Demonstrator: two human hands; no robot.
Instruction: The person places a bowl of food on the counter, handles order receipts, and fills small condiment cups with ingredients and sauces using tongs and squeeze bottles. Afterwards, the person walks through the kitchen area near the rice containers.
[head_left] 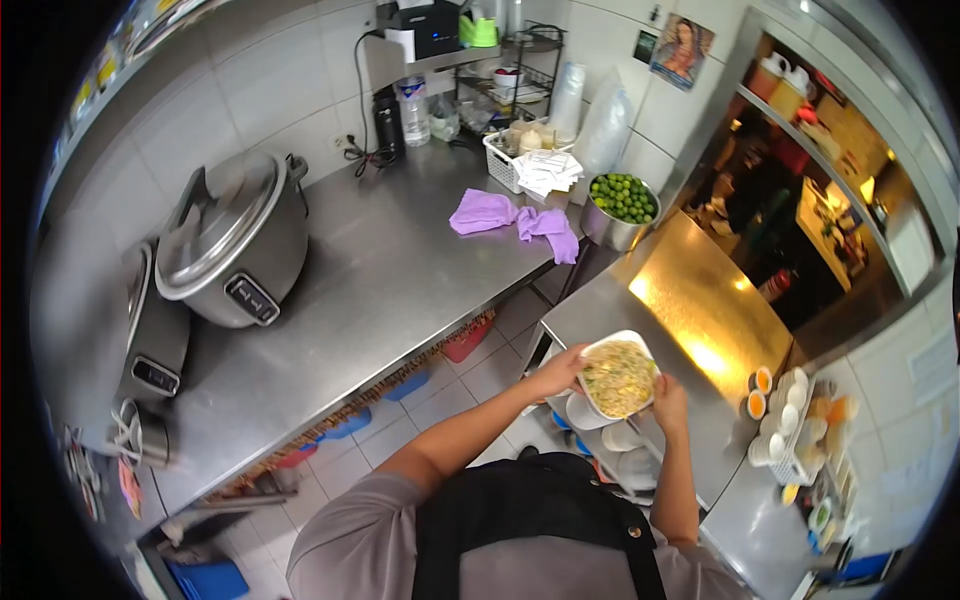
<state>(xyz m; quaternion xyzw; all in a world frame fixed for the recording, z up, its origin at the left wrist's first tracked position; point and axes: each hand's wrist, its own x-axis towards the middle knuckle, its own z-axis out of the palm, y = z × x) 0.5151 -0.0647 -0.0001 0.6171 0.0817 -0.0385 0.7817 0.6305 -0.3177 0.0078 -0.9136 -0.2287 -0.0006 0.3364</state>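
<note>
Both my hands hold a white square food container [592,398] in front of me, at the edge of the steel counter [590,310]. It is filled with yellowish food [620,376] flecked with green, perhaps fried rice; I cannot tell exactly. My left hand [562,370] grips the container's left side, and my right hand [671,402] grips its right side near the lower corner. Below it, white bowls or containers [622,436] sit on a shelf under the counter, partly hidden by the container and my arms.
Two large cookers [245,240] stand on the long steel table [400,240] at left. A purple cloth [515,222], a white basket [503,165] and a pot of limes [622,200] are at the far end. Sauce cups [757,404] line the right, beside a pass-through window [790,200].
</note>
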